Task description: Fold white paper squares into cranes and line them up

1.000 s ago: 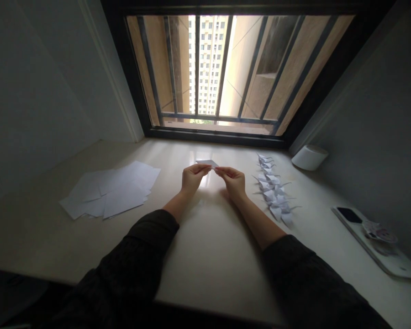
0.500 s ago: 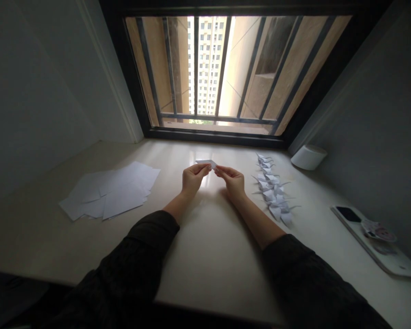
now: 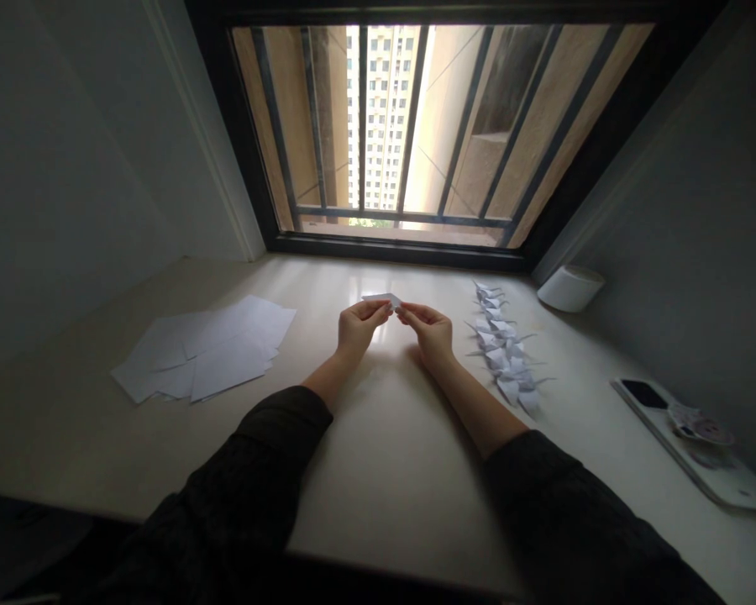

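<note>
Both forearms (image 3: 472,403) angle inward across the view, bringing the left hand (image 3: 358,326) and right hand (image 3: 431,333) close together with wrists slightly bent and palms turned toward each other, the fingers (image 3: 378,310) of each hand curled into a pinch, tips almost meeting

On the counter (image 3: 391,487) I have loose sheets (image 3: 202,349) to my left and a row of paper cranes (image 3: 501,349) to my right. Between them, my left hand (image 3: 358,328) and right hand (image 3: 432,332) hold a folded paper (image 3: 379,298). A phone (image 3: 643,394) lies on a tray (image 3: 724,483) further right, a canister (image 3: 570,288) stands behind it, and a window (image 3: 378,126) lies beyond the counter.
</note>
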Motion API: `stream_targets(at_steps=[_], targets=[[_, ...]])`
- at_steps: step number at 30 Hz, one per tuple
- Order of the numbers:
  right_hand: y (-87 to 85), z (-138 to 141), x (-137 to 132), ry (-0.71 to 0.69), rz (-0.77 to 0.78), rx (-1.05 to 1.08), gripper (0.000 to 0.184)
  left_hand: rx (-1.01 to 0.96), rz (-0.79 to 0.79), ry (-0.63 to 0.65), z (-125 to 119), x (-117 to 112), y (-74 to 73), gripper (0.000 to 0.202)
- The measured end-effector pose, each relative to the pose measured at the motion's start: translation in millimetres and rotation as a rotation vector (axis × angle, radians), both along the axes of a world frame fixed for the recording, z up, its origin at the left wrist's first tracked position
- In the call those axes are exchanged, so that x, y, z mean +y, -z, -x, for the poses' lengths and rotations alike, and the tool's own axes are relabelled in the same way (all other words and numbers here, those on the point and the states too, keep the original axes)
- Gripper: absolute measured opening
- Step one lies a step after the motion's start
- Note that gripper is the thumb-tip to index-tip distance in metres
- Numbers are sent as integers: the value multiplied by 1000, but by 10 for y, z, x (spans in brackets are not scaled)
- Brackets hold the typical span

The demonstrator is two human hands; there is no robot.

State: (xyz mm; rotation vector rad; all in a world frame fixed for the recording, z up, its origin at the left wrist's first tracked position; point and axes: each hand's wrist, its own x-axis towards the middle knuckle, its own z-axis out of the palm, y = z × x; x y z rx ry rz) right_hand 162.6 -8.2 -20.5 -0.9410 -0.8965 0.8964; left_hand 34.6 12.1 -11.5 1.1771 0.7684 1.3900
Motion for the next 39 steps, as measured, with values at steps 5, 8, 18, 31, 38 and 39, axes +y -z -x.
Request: stream_targets(at_steps=[5, 8, 18, 31, 38, 39], targets=[[-11, 9, -13, -3, -22, 0, 31, -6, -24, -12, 6, 4, 11, 33], [-11, 17, -13, -11, -25, 18, 32, -18, -29, -22, -8, 9, 23, 34], [-22, 24, -21, -59, -27, 32, 25, -91, 27, -55, -6, 26, 18, 34], [7, 19, -28, -145, -58, -117, 35, 50, -62, -119, 37, 58, 25, 29], [86, -6, 15, -126, -64, -204, 32, 581, -299, -202, 152, 54, 11, 13], [90, -6, 21, -130, -72, -204, 33, 636, -337, -189, 157, 39, 6, 12]])
